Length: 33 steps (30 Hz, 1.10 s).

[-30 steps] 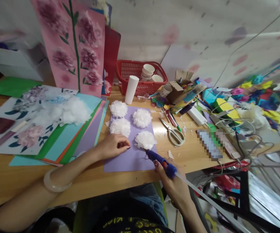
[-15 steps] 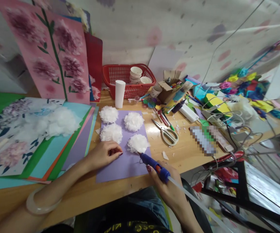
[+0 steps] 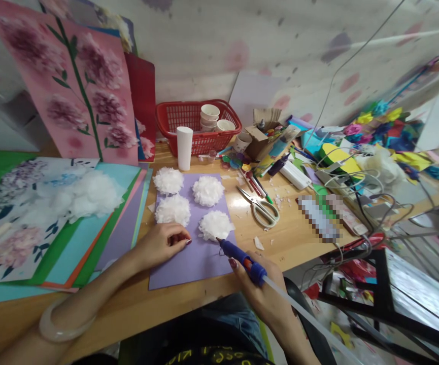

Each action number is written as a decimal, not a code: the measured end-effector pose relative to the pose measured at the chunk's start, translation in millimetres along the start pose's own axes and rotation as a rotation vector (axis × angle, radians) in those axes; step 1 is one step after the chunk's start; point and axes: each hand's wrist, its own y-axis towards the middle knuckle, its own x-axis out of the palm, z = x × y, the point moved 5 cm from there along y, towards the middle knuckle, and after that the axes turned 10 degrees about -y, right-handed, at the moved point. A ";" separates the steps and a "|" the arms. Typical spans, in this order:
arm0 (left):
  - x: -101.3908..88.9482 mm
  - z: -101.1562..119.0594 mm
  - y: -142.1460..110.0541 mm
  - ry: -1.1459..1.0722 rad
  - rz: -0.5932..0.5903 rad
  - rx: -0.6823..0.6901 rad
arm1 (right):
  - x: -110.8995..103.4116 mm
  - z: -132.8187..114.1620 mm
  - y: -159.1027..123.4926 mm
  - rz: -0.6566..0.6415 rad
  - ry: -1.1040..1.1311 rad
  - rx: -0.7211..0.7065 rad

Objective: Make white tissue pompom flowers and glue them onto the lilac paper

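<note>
My right hand (image 3: 267,284) grips a blue hot glue gun (image 3: 242,257) with a long translucent glue stick running out of its rear. The gun's nozzle is at the lower edge of a white ruffled paper flower (image 3: 215,225); whether it touches is unclear. Three more such flowers lie on the purple paper sheet (image 3: 189,263): one upper right (image 3: 207,190), one upper left (image 3: 168,181), one lower left (image 3: 172,210). Beside that last flower, my left hand (image 3: 164,246) rests on the sheet, fingers curled in towards the thumb, with nothing visible in them.
Scissors (image 3: 263,210) and pens (image 3: 255,183) lie to the right. Behind stand a white paper roll (image 3: 184,148) and a red basket (image 3: 200,141) with paper cups. Coloured sheets and white fluffy material (image 3: 93,195) are at left. Cables and a power strip (image 3: 296,175) clutter the right.
The view has shifted slightly, so things appear a little further left. Both hands and the glue gun hold almost the same place over the purple sheet.
</note>
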 end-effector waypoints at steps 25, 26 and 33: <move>-0.4 5.2 1.0 -0.032 0.013 0.026 | 11.6 -0.7 4.1 -0.065 0.022 -0.019; -0.5 5.2 0.9 -0.033 0.013 0.027 | 9.9 -1.9 3.6 -0.058 0.012 -0.027; -0.8 4.5 -0.1 -0.026 0.017 0.016 | 9.3 -7.8 5.9 -0.039 -0.023 -0.053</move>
